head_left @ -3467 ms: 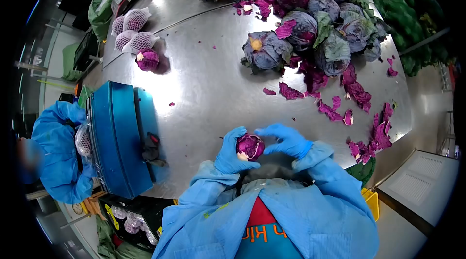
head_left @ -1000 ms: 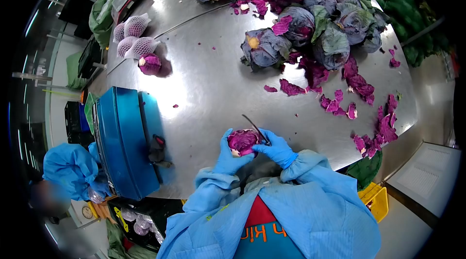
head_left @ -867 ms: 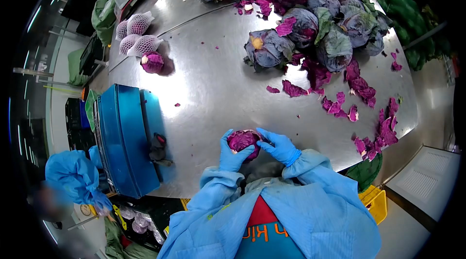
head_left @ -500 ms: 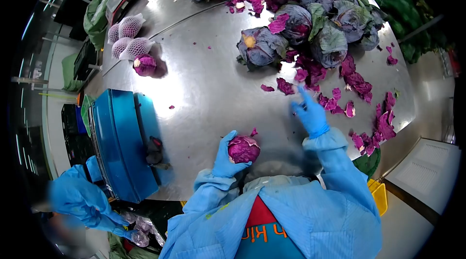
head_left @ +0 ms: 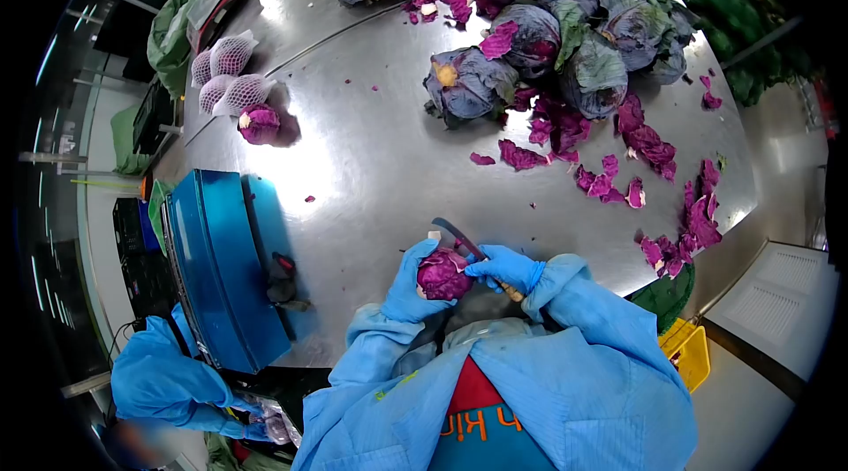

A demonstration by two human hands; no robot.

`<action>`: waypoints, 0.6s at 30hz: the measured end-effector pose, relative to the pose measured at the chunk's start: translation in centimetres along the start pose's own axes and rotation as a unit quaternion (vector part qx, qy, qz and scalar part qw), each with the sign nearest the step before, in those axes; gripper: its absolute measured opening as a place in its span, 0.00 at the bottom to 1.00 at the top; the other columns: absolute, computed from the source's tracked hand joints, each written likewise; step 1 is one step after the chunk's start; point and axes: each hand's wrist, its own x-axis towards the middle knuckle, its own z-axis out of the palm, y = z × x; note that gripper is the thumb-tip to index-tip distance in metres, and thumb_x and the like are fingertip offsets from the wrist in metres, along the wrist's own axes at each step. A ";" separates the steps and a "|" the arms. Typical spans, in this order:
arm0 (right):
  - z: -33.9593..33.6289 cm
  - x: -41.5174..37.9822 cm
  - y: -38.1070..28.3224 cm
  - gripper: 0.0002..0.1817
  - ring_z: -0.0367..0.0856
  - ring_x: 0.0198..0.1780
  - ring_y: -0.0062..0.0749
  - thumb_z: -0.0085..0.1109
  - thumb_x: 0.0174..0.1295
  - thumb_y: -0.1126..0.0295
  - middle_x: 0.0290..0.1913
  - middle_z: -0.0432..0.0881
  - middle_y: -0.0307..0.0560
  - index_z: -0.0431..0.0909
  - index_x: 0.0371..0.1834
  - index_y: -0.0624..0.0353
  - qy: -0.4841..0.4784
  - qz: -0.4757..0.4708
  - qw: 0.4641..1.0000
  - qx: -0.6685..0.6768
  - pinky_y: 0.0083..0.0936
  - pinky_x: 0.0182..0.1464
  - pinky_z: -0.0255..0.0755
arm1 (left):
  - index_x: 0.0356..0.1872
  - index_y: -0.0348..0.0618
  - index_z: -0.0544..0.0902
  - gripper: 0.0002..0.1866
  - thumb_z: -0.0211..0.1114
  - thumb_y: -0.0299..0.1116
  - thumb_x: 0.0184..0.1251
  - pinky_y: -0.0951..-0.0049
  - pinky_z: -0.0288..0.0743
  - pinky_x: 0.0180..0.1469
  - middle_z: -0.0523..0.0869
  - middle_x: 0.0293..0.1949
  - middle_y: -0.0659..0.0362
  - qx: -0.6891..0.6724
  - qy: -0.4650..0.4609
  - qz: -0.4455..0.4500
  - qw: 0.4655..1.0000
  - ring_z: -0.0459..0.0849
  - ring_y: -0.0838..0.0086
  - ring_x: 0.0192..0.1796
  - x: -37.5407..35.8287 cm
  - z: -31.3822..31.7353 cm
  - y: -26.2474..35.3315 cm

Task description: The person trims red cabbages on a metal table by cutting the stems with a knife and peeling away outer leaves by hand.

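Note:
Blue gloves cover both of my hands. My left hand [head_left: 408, 288] is closed round the side of a small trimmed red cabbage [head_left: 443, 275], held low in front of my chest. In my right hand [head_left: 505, 270] is a knife [head_left: 459, 237] with a curved dark blade and a wooden handle; its blade lies across the top of the cabbage, against or just above it. A small pale piece [head_left: 434, 234] shows by the blade, perhaps a bit of stem. Untrimmed red cabbages [head_left: 473, 87] with dark outer leaves are heaped farther up the steel table [head_left: 380, 153].
Torn purple leaves [head_left: 649, 149] are scattered at the right. Net-sleeved cabbages [head_left: 234, 54] and a bare trimmed cabbage [head_left: 259, 124] sit at the upper left. A blue metal box [head_left: 216, 268] stands left, near a co-worker's blue sleeve [head_left: 168, 378]. A yellow crate [head_left: 689, 352] is lower right.
My right hand was reaching over the table toward the leaves, with no knife visible in it. Now it is back at the cabbage, gripping the knife. The leaf scraps near its former place have shifted.

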 end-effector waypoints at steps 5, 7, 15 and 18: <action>1.3 -0.9 1.4 0.16 0.78 0.24 0.37 0.54 0.64 0.54 0.28 0.78 0.46 0.74 0.43 0.54 0.125 -0.128 0.948 -0.264 0.32 0.27 0.73 | 0.66 0.39 0.64 0.51 0.83 0.41 0.38 0.64 0.64 0.68 0.69 0.65 0.49 0.096 0.006 0.005 0.995 0.71 0.60 0.65 -0.1 -0.1 0.3; 1.5 0.1 3.2 0.14 0.80 0.26 0.45 0.52 0.64 0.54 0.29 0.80 0.50 0.74 0.41 0.52 0.221 -0.303 0.799 -0.471 0.37 0.29 0.74 | 0.66 0.39 0.64 0.51 0.83 0.40 0.37 0.64 0.64 0.68 0.69 0.65 0.50 0.080 0.003 -0.003 0.997 0.71 0.61 0.65 0.0 -0.1 0.0; -4.0 -1.4 -0.6 0.07 0.80 0.27 0.45 0.53 0.60 0.60 0.27 0.79 0.46 0.74 0.30 0.48 0.289 -0.392 0.680 -0.548 0.39 0.26 0.72 | 0.70 0.37 0.60 0.57 0.84 0.41 0.35 0.65 0.59 0.70 0.68 0.67 0.51 -0.133 -0.115 -0.065 0.982 0.68 0.64 0.68 0.4 1.4 1.5; -4.5 -1.8 -2.3 0.04 0.79 0.26 0.44 0.55 0.57 0.63 0.25 0.77 0.45 0.74 0.30 0.48 0.305 -0.418 0.664 -0.540 0.38 0.25 0.71 | 0.69 0.39 0.62 0.56 0.85 0.38 0.34 0.65 0.57 0.71 0.67 0.67 0.52 -0.193 -0.109 -0.069 0.973 0.67 0.65 0.68 1.2 2.4 2.5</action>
